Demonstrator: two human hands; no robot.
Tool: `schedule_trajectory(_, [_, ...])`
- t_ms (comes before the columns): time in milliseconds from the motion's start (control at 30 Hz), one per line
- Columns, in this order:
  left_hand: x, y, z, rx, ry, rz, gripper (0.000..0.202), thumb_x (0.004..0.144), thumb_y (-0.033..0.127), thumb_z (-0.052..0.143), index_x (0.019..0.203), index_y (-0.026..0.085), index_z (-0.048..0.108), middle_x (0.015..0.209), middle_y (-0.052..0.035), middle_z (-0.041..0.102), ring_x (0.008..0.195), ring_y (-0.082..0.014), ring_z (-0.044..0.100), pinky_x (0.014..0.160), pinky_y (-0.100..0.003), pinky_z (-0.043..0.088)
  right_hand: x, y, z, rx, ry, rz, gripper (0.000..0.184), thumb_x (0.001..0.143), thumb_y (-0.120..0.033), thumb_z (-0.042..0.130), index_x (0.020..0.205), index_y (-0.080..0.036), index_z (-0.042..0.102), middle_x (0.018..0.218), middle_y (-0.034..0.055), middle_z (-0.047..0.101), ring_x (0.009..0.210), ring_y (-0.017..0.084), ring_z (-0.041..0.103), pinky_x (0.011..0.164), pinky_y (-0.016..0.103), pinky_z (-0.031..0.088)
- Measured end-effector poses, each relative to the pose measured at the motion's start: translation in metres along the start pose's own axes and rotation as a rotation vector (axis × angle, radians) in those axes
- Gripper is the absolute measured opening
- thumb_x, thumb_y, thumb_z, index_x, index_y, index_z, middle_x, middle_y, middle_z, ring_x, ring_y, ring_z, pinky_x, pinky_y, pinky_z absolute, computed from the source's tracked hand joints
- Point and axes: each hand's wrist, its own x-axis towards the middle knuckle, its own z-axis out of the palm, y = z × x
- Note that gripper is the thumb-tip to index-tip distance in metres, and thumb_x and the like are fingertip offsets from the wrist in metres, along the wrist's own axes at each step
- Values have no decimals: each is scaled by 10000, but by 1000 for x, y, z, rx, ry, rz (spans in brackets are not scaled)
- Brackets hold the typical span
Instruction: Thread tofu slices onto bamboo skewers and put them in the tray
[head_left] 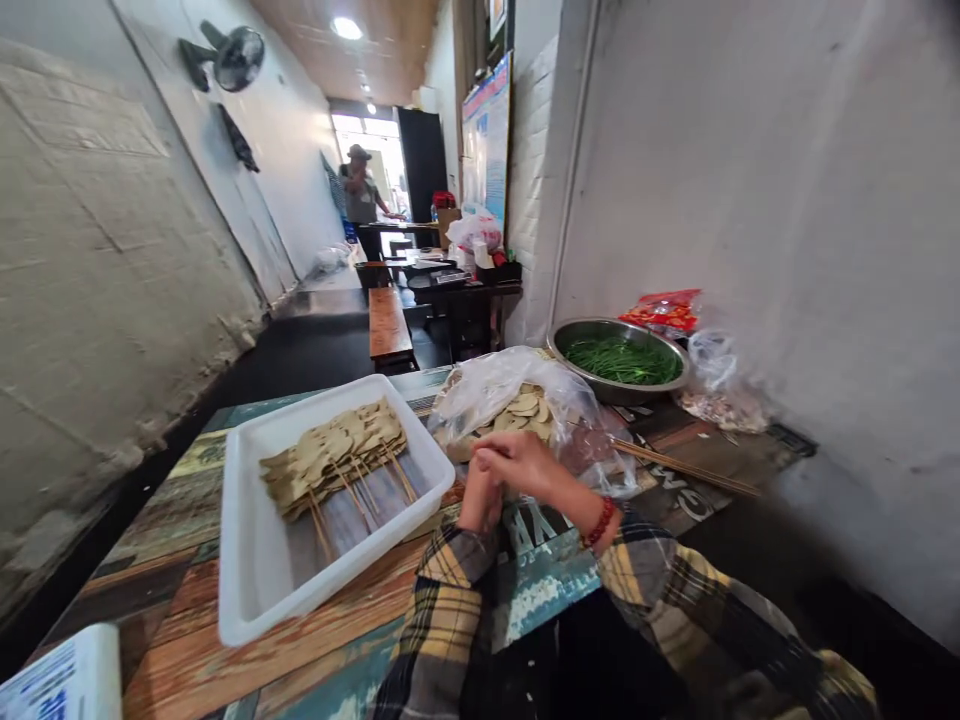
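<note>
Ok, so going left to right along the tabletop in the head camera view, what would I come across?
White container with blue print, white tray of skewered slices, clear plastic bag over loose slices, metal bowl of greens, small clear bag.

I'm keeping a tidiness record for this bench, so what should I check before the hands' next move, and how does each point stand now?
1. White tray resting on the table: ok.
2. Skewered slices inside the tray's rim: ok.
3. Loose slices near the hands: ok, seen at the clear plastic bag just beyond them.
4. Wrists bare of jewellery: not ok, a red beaded bracelet is on the right wrist.
5. Left hand and right hand free of items: cannot tell, they overlap.
6. Metal bowl upright, green stalks inside: ok.
</note>
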Motion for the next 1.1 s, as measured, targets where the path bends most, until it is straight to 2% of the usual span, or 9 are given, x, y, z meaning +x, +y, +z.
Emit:
schedule_trajectory(100, [-1, 5, 1, -59, -8, -59, 365, 684, 460, 740, 850, 152, 639, 717, -34, 678, 630, -145, 621, 604, -264, 495, -38, 63, -39, 24, 166, 222, 300, 892, -273, 486, 1024, -154, 728, 764, 33, 750, 529, 126, 649, 533, 216, 498])
schedule_trajectory(200, [-1, 9, 3, -96, 14, -91, 385, 652, 427, 777, 872, 140, 644, 757, -48, 697, 630, -135, 637, 610, -250, 500, -76, 116, -80, -77, 345, 340, 357, 898, -324, 458, 1039, -107, 704, 786, 73, 750, 539, 143, 658, 530, 234, 505])
schedule_trajectory(300, [-1, 10, 4, -96, 17, -83, 357, 679, 399, 767, 889, 137, 646, 778, -54, 707, 639, -134, 649, 618, -248, 510, -102, 146, -116, -205, 447, 384, 380, 912, -329, 414, 1054, -107, 689, 833, 92, 746, 646, 167, 682, 619, 265, 519])
schedule_trajectory(367, [-1, 10, 4, -94, 8, -88, 357, 681, 395, 769, 890, 132, 647, 774, -54, 710, 632, -134, 651, 621, -251, 516, -108, 154, -129, -304, 483, 379, 346, 903, -315, 429, 1043, -147, 697, 911, 88, 743, 787, 191, 687, 728, 300, 515])
schedule_trajectory(500, [-3, 13, 7, -66, -7, -68, 412, 642, 431, 793, 882, 127, 652, 761, -56, 710, 617, -133, 646, 607, -245, 509, -95, 161, -125, -447, 467, 303, 264, 848, -256, 528, 1011, -183, 722, 1061, 90, 717, 966, 217, 644, 891, 332, 455])
schedule_trajectory(633, [-9, 16, 11, -3, -11, -32, 429, 639, 463, 787, 881, 133, 656, 764, -57, 708, 612, -128, 638, 602, -239, 493, -85, 169, -109, -504, 446, 256, 246, 836, -240, 547, 996, -174, 721, 1068, 112, 707, 971, 240, 632, 882, 357, 448])
schedule_trajectory(767, [-16, 13, 13, 28, -11, -36, 452, 629, 493, 780, 872, 135, 650, 760, -62, 700, 596, -126, 625, 594, -244, 482, -99, 190, -104, -493, 394, 178, 274, 904, -261, 445, 923, -169, 702, 1010, 116, 705, 928, 229, 650, 829, 346, 474])
schedule_trajectory(900, [-19, 9, 15, 47, -31, -28, 463, 643, 521, 755, 860, 129, 639, 763, -61, 690, 585, -113, 605, 578, -235, 461, -119, 207, -103, -607, 436, -64, 298, 956, -311, 397, 1028, -178, 653, 997, 115, 705, 918, 246, 662, 816, 362, 488])
schedule_trajectory(1100, [-24, 6, 22, 215, -151, 21, 465, 712, 587, 648, 805, 131, 623, 720, -35, 657, 548, -85, 548, 529, -211, 403, -126, 173, -86, -827, 275, -323, 265, 957, -198, 412, 1118, -182, 622, 1015, 88, 706, 858, 222, 663, 761, 339, 469])
